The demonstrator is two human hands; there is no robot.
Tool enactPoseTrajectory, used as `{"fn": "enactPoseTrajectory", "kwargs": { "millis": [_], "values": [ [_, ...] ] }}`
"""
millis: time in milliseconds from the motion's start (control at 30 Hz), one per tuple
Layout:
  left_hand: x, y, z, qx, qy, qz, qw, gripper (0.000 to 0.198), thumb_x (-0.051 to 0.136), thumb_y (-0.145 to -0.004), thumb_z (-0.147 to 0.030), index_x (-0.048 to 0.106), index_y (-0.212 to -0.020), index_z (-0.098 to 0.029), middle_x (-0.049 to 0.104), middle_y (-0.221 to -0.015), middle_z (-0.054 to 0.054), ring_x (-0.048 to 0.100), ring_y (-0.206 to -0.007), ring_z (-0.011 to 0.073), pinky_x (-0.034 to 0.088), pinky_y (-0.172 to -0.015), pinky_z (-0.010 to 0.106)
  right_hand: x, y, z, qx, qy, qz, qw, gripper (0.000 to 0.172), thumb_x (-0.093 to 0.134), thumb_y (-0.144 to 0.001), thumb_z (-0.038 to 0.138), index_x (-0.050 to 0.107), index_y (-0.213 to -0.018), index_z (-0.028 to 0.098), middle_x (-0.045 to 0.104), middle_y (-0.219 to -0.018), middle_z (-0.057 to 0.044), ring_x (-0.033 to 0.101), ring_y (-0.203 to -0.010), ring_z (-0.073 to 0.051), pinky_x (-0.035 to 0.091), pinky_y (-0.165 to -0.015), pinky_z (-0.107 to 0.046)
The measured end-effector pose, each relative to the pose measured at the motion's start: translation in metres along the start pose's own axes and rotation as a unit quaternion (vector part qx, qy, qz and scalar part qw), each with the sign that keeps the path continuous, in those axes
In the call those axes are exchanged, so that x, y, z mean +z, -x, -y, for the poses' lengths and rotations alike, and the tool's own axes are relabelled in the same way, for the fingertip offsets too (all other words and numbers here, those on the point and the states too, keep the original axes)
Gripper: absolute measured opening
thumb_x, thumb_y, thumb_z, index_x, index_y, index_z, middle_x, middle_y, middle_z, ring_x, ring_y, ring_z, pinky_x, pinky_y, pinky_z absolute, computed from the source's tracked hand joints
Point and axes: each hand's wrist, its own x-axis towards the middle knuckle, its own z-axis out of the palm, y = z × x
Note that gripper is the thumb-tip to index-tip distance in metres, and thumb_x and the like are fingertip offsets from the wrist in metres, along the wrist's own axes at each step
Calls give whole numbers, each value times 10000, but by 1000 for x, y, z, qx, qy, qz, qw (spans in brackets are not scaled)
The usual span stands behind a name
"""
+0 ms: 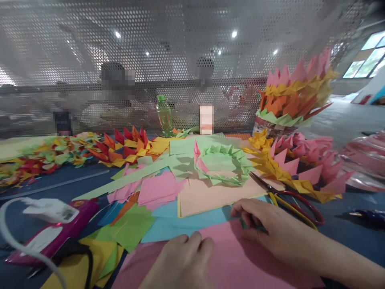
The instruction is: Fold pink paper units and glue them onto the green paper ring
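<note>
My left hand (186, 261) is at the bottom centre, over a large pink sheet of paper (228, 261). Its fingers are curled and the tips are hidden, so whatever they hold cannot be made out. To the right, my right hand (263, 226) hovers at the sheet's upper edge, fingers bent and thumb apart, with nothing visible between them. Just beyond lies a ring of folded light green paper pieces (240, 160) with a pink piece (199, 158) on its left side. Red and yellow-handled scissors (282, 194) rest beside my right hand.
Pink paper slips (158, 188) and green paper (134, 224) lie to the left, near a magenta power strip (72, 226) with cables. A tall folded-paper piece (293, 96) stands at right, beside tape rolls (367, 160). A green-capped bottle (164, 116) stands before a perforated metal panel (180, 72).
</note>
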Motion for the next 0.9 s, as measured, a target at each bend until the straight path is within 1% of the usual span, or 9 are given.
{"fn": "enactPoseTrajectory", "kwargs": {
  "millis": [67, 167, 233, 400, 500, 600, 667, 800, 900],
  "values": [
    [-1, -2, 0, 0, -3, 0, 1000, 128, 530, -855, -94, 622, -812, -171, 606, -759, 44, 523, -691, 196, 422, -597, 287, -2, 0, 1, -29, -7, 1, 1000, 156, 611, -860, 119, 613, -947, 248, 593, -806, 49, 544, -737, -133, 370, -648, -240],
    [-11, -8, -1, -9, 7, 10, 1000, 144, 601, -777, -60, 645, -728, -188, 636, -762, 36, 535, -692, 203, 411, -592, 308, -1, -2, 3, -42, -38, 0, 998, 49, 670, -901, 263, 623, -906, 249, 604, -815, 54, 541, -739, -128, 387, -658, -237],
    [-21, -12, 0, 0, 22, 26, 999, 151, 651, -725, -49, 656, -682, -194, 649, -746, 26, 535, -677, 199, 397, -583, 315, 2, -2, 4, -44, -53, -11, 998, 154, 731, -875, 351, 622, -881, 243, 624, -854, 53, 554, -779, -132, 404, -696, -243],
    [-38, -22, 12, -24, 91, 82, 992, 189, 607, -718, -12, 639, -632, -177, 619, -683, 4, 547, -624, 158, 357, -546, 289, 12, 0, 4, -73, -50, -35, 995, 155, 736, -858, 222, 581, -851, 216, 619, -907, 33, 564, -840, -145, 416, -738, -270],
    [-38, -28, 25, -74, 155, 34, 985, 233, 511, -791, -11, 680, -744, -165, 658, -791, 20, 610, -735, 173, 420, -620, 278, 13, 1, 4, -76, -46, -35, 995, 145, 699, -844, 134, 580, -870, 213, 618, -925, 20, 564, -828, -149, 415, -722, -282],
    [-36, -34, 34, -132, 235, -33, 962, 352, 426, -868, 1, 722, -938, -176, 704, -948, 25, 644, -883, 169, 470, -775, 275, 14, 2, 2, -92, -44, -29, 994, 171, 612, -820, 47, 578, -857, 211, 624, -904, 12, 573, -840, -158, 417, -729, -287],
    [-35, -37, 37, -144, 285, -44, 947, 365, 417, -909, -26, 732, -1008, -182, 728, -1011, 26, 655, -940, 165, 470, -849, 274, 15, 2, 0, -93, -47, -32, 994, 208, 569, -794, 22, 571, -880, 212, 625, -901, 9, 574, -835, -160, 414, -714, -281],
    [-33, -41, 38, -164, 371, -18, 914, 289, 475, -938, -127, 756, -997, -160, 749, -990, 43, 673, -893, 173, 477, -796, 250, 15, 3, -2, -82, -52, -40, 994, 276, 543, -790, 26, 573, -974, 229, 615, -898, 17, 564, -809, -158, 405, -685, -267],
    [-30, -44, 40, -194, 465, 28, 863, 267, 519, -951, -250, 748, -1031, -138, 751, -969, 63, 674, -823, 172, 483, -704, 231, 15, 3, -1, -93, -47, -33, 994, 199, 546, -828, 41, 573, -912, 220, 605, -874, 15, 557, -791, -153, 406, -679, -260]
  ]
}}
